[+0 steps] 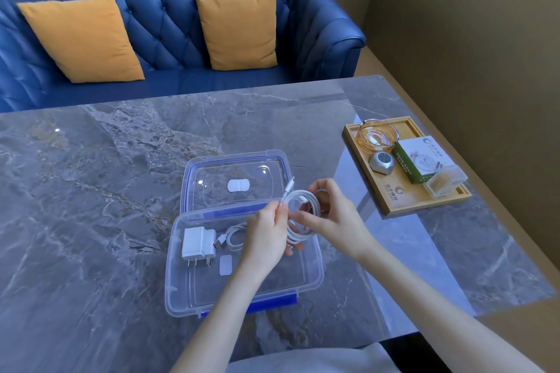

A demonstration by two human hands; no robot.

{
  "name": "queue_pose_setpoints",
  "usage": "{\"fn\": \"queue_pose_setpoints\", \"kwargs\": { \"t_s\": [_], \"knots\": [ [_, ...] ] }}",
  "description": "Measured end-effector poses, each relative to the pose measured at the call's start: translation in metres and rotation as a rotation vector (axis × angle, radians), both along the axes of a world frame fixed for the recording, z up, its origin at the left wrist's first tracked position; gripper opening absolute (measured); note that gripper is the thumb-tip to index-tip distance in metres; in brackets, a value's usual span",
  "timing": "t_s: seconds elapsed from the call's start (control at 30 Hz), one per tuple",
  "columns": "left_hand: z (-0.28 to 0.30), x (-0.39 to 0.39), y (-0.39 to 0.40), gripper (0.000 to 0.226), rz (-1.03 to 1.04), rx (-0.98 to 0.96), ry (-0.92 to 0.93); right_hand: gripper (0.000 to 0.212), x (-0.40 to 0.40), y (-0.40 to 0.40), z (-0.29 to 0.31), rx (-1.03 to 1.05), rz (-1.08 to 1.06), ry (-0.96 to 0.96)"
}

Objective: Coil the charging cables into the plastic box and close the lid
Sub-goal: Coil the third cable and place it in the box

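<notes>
A clear plastic box with blue latches sits open on the marble table, its lid lying flat behind it. Inside the box lie a white charger plug, a second coiled white cable with a USB end, and a small white pad. Above the box's right half I hold a coiled white cable. My left hand pinches the cable just below its free plug end, which points up. My right hand grips the coil's loops.
A wooden tray stands to the right with a glass ashtray, a small silver device, a green-white carton and a clear toothpick holder. A blue sofa with two orange cushions lies beyond the table's far edge.
</notes>
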State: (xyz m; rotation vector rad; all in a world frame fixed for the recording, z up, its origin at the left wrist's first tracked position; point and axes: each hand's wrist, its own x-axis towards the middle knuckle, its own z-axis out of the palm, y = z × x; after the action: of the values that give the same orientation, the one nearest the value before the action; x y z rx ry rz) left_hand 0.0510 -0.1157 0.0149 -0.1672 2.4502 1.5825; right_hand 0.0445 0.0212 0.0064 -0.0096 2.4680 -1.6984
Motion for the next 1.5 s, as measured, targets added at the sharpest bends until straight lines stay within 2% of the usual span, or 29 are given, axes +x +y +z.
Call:
{"fn": "queue_pose_setpoints", "kwargs": {
  "t_s": [0.1,0.27,0.43,0.57,0.7,0.83,0.9,0.97,1.03,1.1,1.13,1.2,1.3,1.5],
  "knots": [
    [0.000,0.002,0.003,0.030,-0.029,-0.019,0.003,0.027,0.000,-0.007,-0.003,0.049,-0.108,0.129],
    [0.000,0.002,0.004,0.031,-0.011,-0.013,-0.006,0.017,0.004,-0.009,-0.005,0.072,-0.128,0.291],
    [-0.004,-0.001,0.001,0.030,0.024,-0.051,0.017,0.018,-0.004,-0.005,0.002,-0.247,-0.179,0.162],
    [-0.017,-0.006,-0.012,0.034,0.078,-0.087,0.023,0.010,-0.007,0.011,0.016,-0.497,-0.208,0.116],
    [-0.017,-0.009,-0.015,0.034,0.062,-0.111,0.096,0.004,-0.011,0.016,0.016,-0.441,-0.291,0.115],
    [-0.013,-0.007,-0.011,0.034,0.030,-0.062,0.156,0.011,-0.015,0.015,0.012,-0.384,-0.409,0.067],
    [-0.014,-0.005,-0.012,0.033,0.020,-0.054,0.181,0.011,-0.017,0.018,0.013,-0.273,-0.365,0.038],
    [-0.016,-0.004,-0.013,0.033,0.001,-0.067,0.197,0.013,-0.018,0.021,0.018,-0.048,-0.266,0.009],
    [-0.016,-0.002,-0.014,0.033,-0.023,-0.080,0.201,0.009,-0.020,0.021,0.025,0.212,-0.121,-0.012],
    [-0.015,-0.001,-0.012,0.033,-0.048,-0.057,0.190,0.010,-0.022,0.020,0.032,0.343,0.059,-0.074],
    [-0.014,0.000,-0.011,0.033,-0.059,-0.035,0.175,0.018,-0.023,0.020,0.033,0.367,0.151,-0.114],
    [-0.013,0.001,-0.010,0.033,-0.076,0.005,0.143,0.033,-0.023,0.021,0.034,0.368,0.266,-0.169],
    [-0.014,0.001,-0.010,0.033,-0.062,0.057,0.098,0.017,-0.022,0.025,0.030,0.160,0.249,-0.197],
    [-0.015,-0.002,-0.010,0.033,-0.029,0.061,0.037,0.031,-0.017,0.025,0.026,-0.184,0.230,-0.341]
  ]
}}
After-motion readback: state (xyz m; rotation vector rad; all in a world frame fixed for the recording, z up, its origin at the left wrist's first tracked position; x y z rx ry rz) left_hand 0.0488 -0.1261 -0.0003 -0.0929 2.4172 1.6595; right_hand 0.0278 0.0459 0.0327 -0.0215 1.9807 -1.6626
